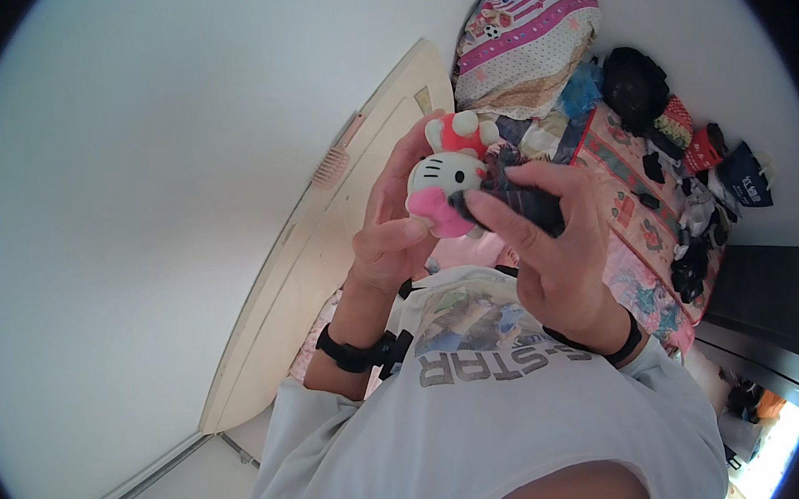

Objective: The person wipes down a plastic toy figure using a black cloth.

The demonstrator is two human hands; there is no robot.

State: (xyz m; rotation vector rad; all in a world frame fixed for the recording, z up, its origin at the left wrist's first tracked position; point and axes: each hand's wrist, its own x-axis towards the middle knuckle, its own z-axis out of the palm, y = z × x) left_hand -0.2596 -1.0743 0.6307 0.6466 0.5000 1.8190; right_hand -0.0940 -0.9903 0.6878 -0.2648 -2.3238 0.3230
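So, behind the figurine [438, 172] — cluttered bed [650, 235], pale headboard [303, 260], white wall [148, 195].

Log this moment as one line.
left hand: holds toy figure | right hand: holds dark object up to toy figure | object type: unclear

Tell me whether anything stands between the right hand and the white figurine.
Yes: a dark item, held in the right hand, lies between that hand and the white figurine, overlapping the edge of its pink bow. Whether it touches is unclear.
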